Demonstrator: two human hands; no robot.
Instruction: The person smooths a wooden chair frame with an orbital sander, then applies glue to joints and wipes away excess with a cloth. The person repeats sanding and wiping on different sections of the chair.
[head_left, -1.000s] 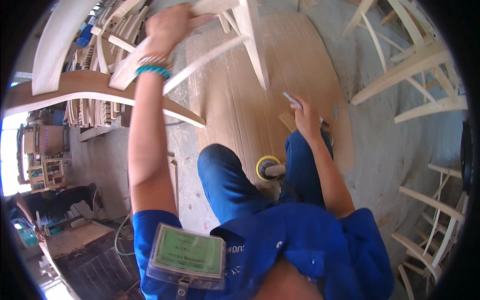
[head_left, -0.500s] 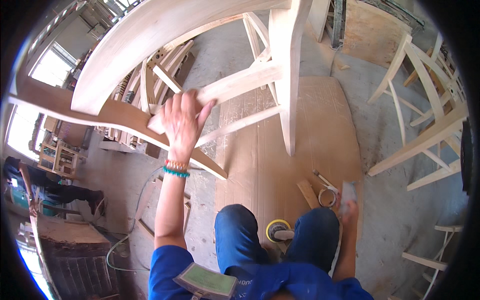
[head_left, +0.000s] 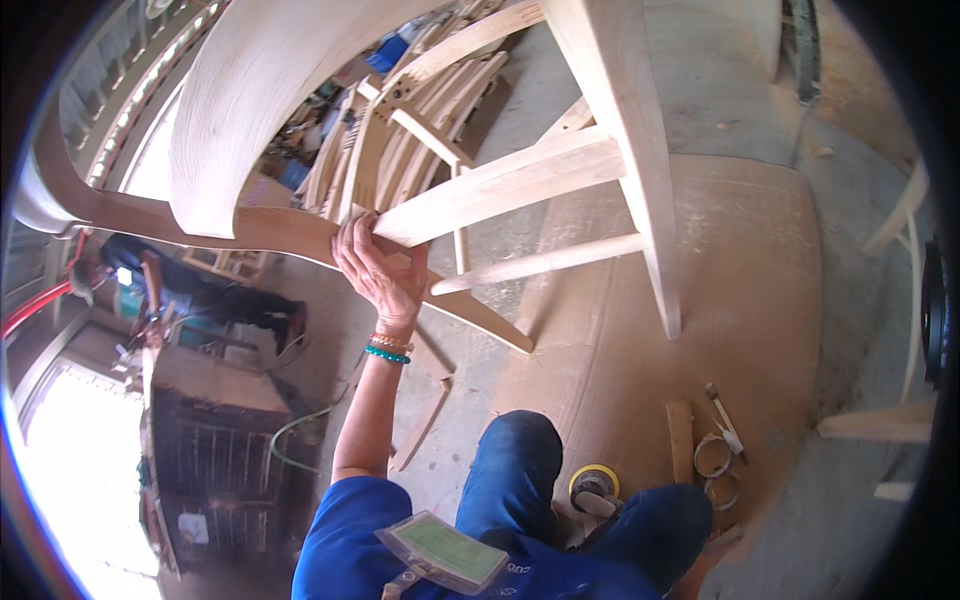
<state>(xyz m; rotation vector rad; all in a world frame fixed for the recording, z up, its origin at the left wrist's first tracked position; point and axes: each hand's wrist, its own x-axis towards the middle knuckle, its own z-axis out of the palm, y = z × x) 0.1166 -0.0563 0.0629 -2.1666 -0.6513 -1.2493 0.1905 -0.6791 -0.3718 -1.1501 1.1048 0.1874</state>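
A bare wooden chair frame (head_left: 505,185) stands tilted in front of me, with a broad curved top piece, rails and tapered legs. My left hand (head_left: 385,280) is closed on its side leg where the flat rail meets it, thumb near the rail's underside. Beaded bracelets circle that wrist. Low at the right, beside my knee, a part of my right hand (head_left: 727,541) shows; its fingers are hidden. Between my knees sits a round sander (head_left: 595,487) with a yellow rim. Near the right knee lie a wood strip (head_left: 680,440), a brush (head_left: 724,422) and a tape roll (head_left: 713,456).
Cardboard (head_left: 745,260) covers the floor beneath the chair. Stacked curved wooden parts (head_left: 440,130) lie behind it. Another wooden frame (head_left: 895,425) stands at the far right. To the left are a dark slatted crate (head_left: 225,460), a green hose (head_left: 290,440) and a co-worker (head_left: 190,285).
My view has swung left, so the chair appears further right. My right hand has drawn back from the tape toward my knee; the pale piece it held is out of sight. My left hand stays on the frame.
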